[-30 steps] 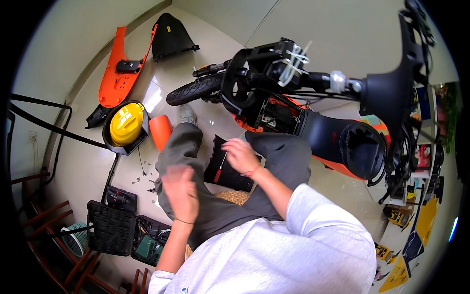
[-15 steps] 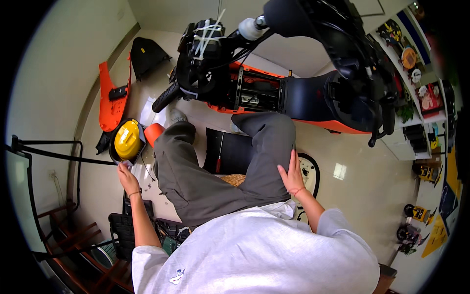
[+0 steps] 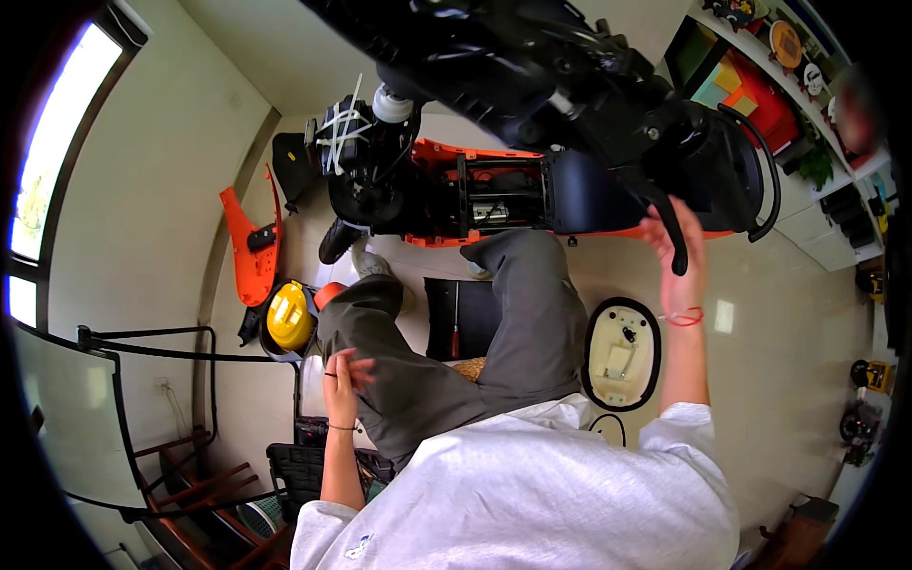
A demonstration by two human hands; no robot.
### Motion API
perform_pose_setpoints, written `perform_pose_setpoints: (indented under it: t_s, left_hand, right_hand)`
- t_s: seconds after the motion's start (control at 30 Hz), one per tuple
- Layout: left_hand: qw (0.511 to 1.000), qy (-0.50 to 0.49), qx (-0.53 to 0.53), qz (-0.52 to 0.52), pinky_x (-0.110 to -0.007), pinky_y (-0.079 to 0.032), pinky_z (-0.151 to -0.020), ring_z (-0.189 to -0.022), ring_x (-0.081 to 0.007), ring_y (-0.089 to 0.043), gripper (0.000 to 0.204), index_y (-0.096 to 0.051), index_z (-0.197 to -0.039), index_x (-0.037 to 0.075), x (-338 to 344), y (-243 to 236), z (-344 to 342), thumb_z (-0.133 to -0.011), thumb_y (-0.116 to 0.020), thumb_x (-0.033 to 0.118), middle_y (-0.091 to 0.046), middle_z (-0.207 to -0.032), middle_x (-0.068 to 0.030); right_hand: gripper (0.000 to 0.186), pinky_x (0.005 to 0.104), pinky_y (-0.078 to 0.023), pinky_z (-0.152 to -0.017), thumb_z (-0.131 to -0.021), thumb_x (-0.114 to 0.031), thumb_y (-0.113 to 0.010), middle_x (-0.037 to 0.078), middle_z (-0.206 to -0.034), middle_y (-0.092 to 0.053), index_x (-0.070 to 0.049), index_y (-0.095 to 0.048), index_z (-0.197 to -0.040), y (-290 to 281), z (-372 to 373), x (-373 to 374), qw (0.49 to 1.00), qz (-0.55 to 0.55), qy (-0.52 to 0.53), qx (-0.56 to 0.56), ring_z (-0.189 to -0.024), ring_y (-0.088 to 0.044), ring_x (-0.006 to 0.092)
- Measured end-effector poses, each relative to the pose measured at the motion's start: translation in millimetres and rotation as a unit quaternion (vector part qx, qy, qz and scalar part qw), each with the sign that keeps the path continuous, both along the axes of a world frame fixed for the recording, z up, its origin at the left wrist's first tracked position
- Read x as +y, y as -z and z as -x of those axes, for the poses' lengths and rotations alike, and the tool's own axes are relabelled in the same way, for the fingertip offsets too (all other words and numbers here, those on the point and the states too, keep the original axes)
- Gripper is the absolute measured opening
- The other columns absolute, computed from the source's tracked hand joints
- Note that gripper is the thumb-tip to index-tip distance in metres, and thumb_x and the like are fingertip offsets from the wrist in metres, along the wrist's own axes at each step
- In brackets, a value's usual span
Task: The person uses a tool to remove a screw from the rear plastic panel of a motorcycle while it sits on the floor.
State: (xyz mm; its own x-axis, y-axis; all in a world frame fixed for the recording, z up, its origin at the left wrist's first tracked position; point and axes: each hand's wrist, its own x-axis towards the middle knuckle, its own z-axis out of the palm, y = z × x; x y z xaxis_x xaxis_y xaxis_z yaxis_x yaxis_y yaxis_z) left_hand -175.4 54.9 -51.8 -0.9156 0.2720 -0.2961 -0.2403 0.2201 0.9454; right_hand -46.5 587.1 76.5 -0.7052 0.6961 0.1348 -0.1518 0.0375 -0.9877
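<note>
An orange and black scooter [image 3: 636, 232] stands across the front, its body opened so the black frame [image 3: 503, 195] and inner parts show. My right hand [image 3: 679, 266] is raised at its right side, fingers stretched out and partly hidden behind a black handlebar lever [image 3: 673, 233]. Whether they touch it I cannot tell. By my left knee, my left hand [image 3: 344, 385] hangs with its fingers apart and nothing visible in it. Between my legs a red-handled screwdriver [image 3: 456, 342] lies on a black mat [image 3: 484, 309].
On the left are a yellow rounded shell [image 3: 289, 318], an orange panel [image 3: 251, 249] and a black panel [image 3: 294, 171]. An oval black-rimmed white part [image 3: 608, 375] lies right of my leg. A black case [image 3: 299, 480] sits at lower left; shelves [image 3: 807, 114] line the right.
My right hand has left my right thigh and risen to the handlebar lever. My left hand has moved from beside the yellow shell to my left knee. The whole view has shifted.
</note>
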Motion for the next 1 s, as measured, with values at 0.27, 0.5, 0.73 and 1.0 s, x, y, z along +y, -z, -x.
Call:
perform_pose_setpoints:
  t_s: [0.27,0.5,0.73,1.0]
  left_hand:
    - [0.999,-0.036,-0.028,-0.028,-0.021,-0.027,-0.043,-0.045,-0.0035,-0.039,0.035,-0.065,-0.112,0.001,63,-41,-1,-0.112,-0.044,0.029,-0.072,-0.078,-0.0081]
    - [1.0,0.007,-0.025,-0.013,-0.019,-0.03,-0.045,-0.049,-0.0023,-0.042,0.026,-0.069,-0.108,0.005,117,-79,-3,-0.109,-0.051,0.023,-0.072,-0.079,-0.0057]
    - [0.994,0.093,0.004,-0.057,-0.018,-0.033,-0.049,-0.052,-0.0019,-0.043,0.023,-0.066,-0.112,0.001,163,-108,-1,-0.109,-0.05,0.018,-0.072,-0.083,-0.0048]
    - [0.993,-0.043,0.064,-0.094,-0.019,-0.033,-0.049,-0.054,-0.0031,-0.044,0.02,-0.066,-0.111,0.004,191,-143,16,-0.106,-0.053,0.019,-0.066,-0.078,-0.0022]
  right_hand:
    - [0.066,0.0419,-0.041,-0.113,-0.095,-0.019,-0.057,0.018,-0.152,-0.05,-0.001,-0.038,-0.155,-50,18,6,0.961,0.051,-0.111,0.25,-0.141,-0.048,0.0312]
    - [0.063,0.0547,-0.042,-0.112,-0.092,-0.025,-0.069,0.033,-0.152,-0.043,-0.003,-0.047,-0.146,-44,-6,-2,0.967,-0.041,-0.099,0.23,-0.14,-0.048,0.0413]
    - [0.082,0.0504,-0.062,-0.081,-0.095,-0.058,-0.066,0.033,-0.157,-0.036,-0.008,-0.042,-0.156,-45,-30,-47,0.936,-0.063,-0.248,0.241,-0.107,-0.07,0.0442]
    - [0.07,0.032,-0.057,-0.074,-0.08,-0.034,-0.085,0.029,-0.14,-0.06,-0.009,-0.062,-0.141,-95,-10,-130,0.881,-0.349,-0.23,0.221,-0.085,-0.07,0.0227]
